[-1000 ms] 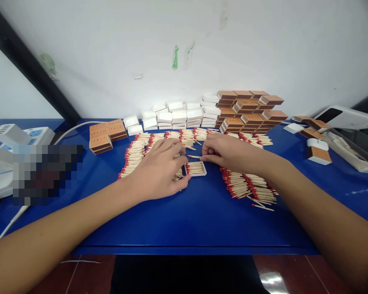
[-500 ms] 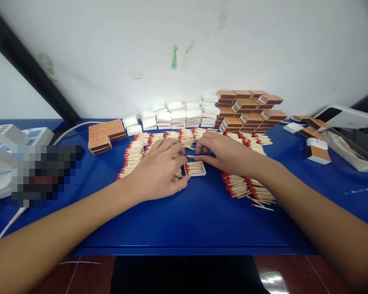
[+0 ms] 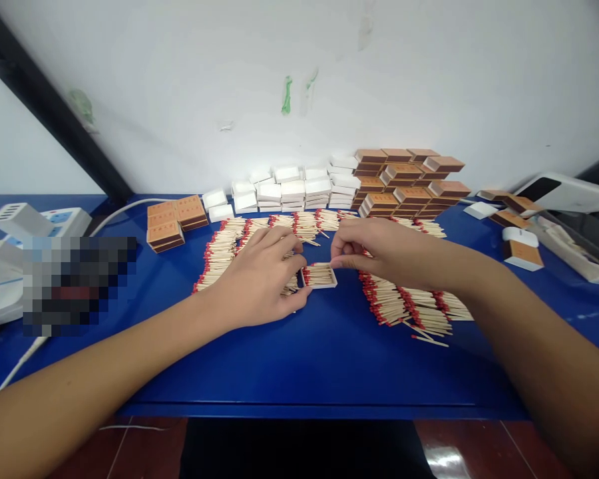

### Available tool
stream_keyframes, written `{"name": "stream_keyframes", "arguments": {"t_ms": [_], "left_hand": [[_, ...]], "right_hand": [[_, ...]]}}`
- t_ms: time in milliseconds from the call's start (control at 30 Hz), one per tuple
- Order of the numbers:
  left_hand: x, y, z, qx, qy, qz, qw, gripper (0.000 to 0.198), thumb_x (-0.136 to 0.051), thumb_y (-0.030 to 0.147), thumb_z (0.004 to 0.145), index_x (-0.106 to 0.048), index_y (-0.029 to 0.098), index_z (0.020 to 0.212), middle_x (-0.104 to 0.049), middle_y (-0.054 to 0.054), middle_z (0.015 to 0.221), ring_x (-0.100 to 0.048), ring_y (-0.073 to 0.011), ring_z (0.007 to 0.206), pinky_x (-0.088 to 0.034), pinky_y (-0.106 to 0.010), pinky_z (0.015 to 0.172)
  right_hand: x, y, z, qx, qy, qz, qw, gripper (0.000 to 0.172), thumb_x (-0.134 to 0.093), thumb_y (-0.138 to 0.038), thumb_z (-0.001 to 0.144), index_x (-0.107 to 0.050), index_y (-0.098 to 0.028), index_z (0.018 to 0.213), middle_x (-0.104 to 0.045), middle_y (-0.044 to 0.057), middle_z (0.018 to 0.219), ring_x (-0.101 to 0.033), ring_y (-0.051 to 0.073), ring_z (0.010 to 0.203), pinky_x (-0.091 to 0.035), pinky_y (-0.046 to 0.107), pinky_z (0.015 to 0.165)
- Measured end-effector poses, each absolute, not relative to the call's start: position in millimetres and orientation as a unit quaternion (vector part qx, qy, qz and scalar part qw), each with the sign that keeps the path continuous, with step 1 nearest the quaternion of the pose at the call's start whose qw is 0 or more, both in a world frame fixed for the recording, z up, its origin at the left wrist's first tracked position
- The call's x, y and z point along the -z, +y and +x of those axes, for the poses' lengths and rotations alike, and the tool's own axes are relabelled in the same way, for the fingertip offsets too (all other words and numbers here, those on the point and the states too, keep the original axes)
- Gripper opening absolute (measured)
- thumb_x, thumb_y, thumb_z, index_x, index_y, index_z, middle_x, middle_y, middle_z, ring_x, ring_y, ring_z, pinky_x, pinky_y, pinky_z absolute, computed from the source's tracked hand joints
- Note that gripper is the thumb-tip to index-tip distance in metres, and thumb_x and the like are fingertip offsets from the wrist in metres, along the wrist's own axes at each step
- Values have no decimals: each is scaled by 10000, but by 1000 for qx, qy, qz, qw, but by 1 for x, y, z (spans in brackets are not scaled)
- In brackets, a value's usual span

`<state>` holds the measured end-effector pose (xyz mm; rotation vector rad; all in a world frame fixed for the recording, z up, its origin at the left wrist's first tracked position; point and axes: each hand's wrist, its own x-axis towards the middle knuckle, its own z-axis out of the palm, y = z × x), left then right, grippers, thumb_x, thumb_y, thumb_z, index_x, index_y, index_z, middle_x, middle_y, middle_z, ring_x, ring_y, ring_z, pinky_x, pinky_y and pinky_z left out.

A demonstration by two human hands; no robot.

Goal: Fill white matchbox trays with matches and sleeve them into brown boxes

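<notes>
A small white matchbox tray (image 3: 320, 275) filled with red-tipped matches lies on the blue table (image 3: 299, 359). My left hand (image 3: 259, 279) is curled over a heap of matches just left of the tray, thumb against the tray's left end. My right hand (image 3: 379, 251) hovers at the tray's right end with its fingers pinched together; what they hold is hidden. Rows of loose matches (image 3: 409, 307) spread under and around both hands.
White inner trays (image 3: 289, 189) and brown matchbox sleeves (image 3: 409, 179) are stacked along the wall. More brown boxes (image 3: 172, 223) lie at the left. A power strip (image 3: 34, 223) and cable sit far left, loose boxes (image 3: 522, 251) and a device at the right.
The single match held between my hands above the tray is gone from sight. My right hand drew in and down to the tray's right end. The left hand has hardly moved.
</notes>
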<state>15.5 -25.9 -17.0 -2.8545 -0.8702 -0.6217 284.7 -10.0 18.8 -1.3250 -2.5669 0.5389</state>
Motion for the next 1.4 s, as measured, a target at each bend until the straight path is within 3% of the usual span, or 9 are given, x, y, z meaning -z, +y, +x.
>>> {"name": "stream_keyframes", "arguments": {"t_ms": [200,400,500,700,933,1167,1400], "left_hand": [[16,-26,16,204,-276,-938,50,290,-673,386,1024,-808,137,1084,-744,-148,1177,-639,-366,1276,-501,-552,1130],[16,-25,16,216,-270,-937,60,281,-635,364,1037,-806,142,1057,-749,-160,1202,-656,-381,1267,-525,-564,1087],[16,-25,15,224,-263,-936,60,270,-655,360,1029,-803,136,1065,-745,-160,1195,-649,-386,1280,-526,-564,1091],[18,-24,15,229,-259,-936,61,247,-663,348,1021,-796,146,1070,-750,-153,1209,-644,-376,1300,-516,-568,1117],[17,-24,15,221,-263,-937,57,260,-649,363,1020,-795,152,1061,-750,-159,1203,-659,-373,1239,-525,-572,1076],[15,-26,16,217,-265,-938,51,259,-630,346,1023,-798,154,1064,-752,-147,1201,-654,-362,1285,-508,-557,1131],[15,-26,16,221,-263,-938,44,234,-643,329,1013,-794,153,1047,-751,-146,1189,-662,-356,1261,-519,-560,1108]], "right_hand": [[-20,-19,275,-211,-874,-429,89,224,-659,-439,1019,-733,-245,935,-726,66,957,-622,219,801,-414,353,683],[-32,-9,281,-66,-826,-494,262,279,-666,-426,1036,-660,-239,830,-658,39,767,-566,209,719,-373,370,693],[-33,-4,286,-22,-808,-511,291,268,-683,-402,1025,-633,-243,815,-654,38,751,-560,207,711,-370,370,686],[-24,1,286,-38,-829,-505,238,244,-673,-310,1019,-635,-221,795,-653,40,788,-547,193,724,-351,360,694],[0,9,279,-95,-876,-436,185,98,-711,-245,989,-733,-209,900,-661,44,869,-572,208,834,-390,341,756],[16,11,267,-117,-890,-415,149,153,-617,-226,1053,-637,-206,902,-679,91,971,-581,255,961,-434,391,868],[9,10,279,-85,-891,-419,152,214,-513,-288,1096,-602,-215,915,-669,124,1004,-577,285,984,-443,421,873]]}}
